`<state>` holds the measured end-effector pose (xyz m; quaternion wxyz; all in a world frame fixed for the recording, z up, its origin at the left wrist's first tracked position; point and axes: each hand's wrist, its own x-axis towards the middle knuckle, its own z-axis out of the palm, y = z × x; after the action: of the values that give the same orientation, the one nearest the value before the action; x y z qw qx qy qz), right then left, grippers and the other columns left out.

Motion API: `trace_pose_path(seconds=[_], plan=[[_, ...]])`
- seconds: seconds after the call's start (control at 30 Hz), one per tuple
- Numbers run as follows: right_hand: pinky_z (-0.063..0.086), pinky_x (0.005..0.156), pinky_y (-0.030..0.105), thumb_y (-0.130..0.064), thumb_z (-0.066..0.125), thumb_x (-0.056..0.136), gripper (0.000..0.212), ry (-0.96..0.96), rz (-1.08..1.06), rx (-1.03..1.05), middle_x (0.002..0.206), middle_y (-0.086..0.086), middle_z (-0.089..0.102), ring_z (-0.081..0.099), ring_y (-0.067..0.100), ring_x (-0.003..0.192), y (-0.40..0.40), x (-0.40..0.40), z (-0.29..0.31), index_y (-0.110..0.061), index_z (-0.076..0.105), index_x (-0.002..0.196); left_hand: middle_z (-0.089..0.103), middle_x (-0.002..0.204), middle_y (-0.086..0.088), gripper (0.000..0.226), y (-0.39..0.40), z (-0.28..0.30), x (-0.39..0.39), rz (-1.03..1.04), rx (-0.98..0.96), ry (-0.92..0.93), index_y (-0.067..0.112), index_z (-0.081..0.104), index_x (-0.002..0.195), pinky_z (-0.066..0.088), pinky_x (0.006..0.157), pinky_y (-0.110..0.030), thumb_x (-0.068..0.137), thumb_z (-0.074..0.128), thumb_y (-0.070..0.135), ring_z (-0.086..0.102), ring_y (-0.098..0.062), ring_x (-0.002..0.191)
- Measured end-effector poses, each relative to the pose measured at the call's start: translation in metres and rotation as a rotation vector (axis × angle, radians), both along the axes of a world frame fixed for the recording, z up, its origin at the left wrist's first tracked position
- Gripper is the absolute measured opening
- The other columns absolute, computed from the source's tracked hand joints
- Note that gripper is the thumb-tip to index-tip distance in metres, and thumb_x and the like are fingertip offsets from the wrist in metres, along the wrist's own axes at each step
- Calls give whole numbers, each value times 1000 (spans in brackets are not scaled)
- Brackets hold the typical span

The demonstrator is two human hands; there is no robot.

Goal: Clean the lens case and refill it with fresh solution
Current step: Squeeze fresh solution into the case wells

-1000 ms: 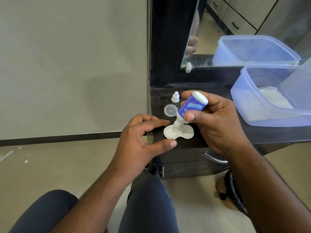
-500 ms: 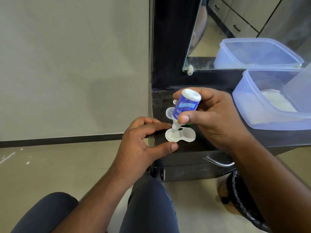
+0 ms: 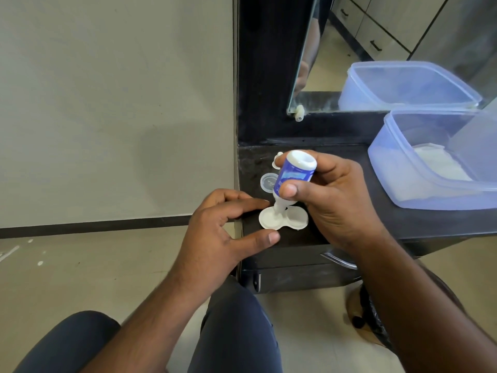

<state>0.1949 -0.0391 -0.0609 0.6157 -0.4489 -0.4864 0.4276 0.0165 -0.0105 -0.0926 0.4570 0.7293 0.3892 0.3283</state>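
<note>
Right hand (image 3: 336, 200) round upturned solution bottle (image 3: 294, 173) — nozzle over lens case (image 3: 282, 218)

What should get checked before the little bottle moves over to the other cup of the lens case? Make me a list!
1. Bottle held firmly: ok. The right hand grips the solution bottle upside down.
2. Nozzle over a well: ok. Its tip points into the left well of the lens case.
3. Case steadied: cannot tell. The left hand has fingers beside the case; contact is unclear.
4. Left well full enough: cannot tell. The liquid level is not visible.
5. Right well uncovered: ok. It sits open.
6. Lid within reach: ok. One round cap lies behind the case on the dark counter.
</note>
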Motion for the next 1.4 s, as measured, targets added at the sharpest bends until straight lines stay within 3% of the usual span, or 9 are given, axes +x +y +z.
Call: trace_pose_path(seconds=[0.27,0.5,0.83,1.4], plan=[[52,68,25,-14,79,62,27,-46,-16,8,85,0,72,66,14,79,-1,1,1,-18,75,89,59,104,15,47,0,1,0,1,-5,7,35,72,105,45,84,-11,60,77,47,58,-3,103],[53,68,25,-14,77,60,31,80,-52,27,80,2,73,67,15,76,-1,0,1,-14,74,91,59,103,13,44,-1,0,1,7,3,-15,34,73,103,44,84,-10,61,79,43,58,-4,102],[53,66,26,-14,80,59,31,-19,-26,-13,84,3,73,67,16,77,-4,0,1,-12,72,88,58,103,17,48,-3,0,1,18,2,5,37,70,106,43,82,-7,60,75,48,55,3,104],[53,68,27,-13,80,60,29,28,-24,11,85,3,72,67,17,78,-1,3,-2,-15,74,88,56,103,22,46,-2,-3,1,16,6,-4,39,71,104,45,84,-10,60,76,50,57,-1,104]])
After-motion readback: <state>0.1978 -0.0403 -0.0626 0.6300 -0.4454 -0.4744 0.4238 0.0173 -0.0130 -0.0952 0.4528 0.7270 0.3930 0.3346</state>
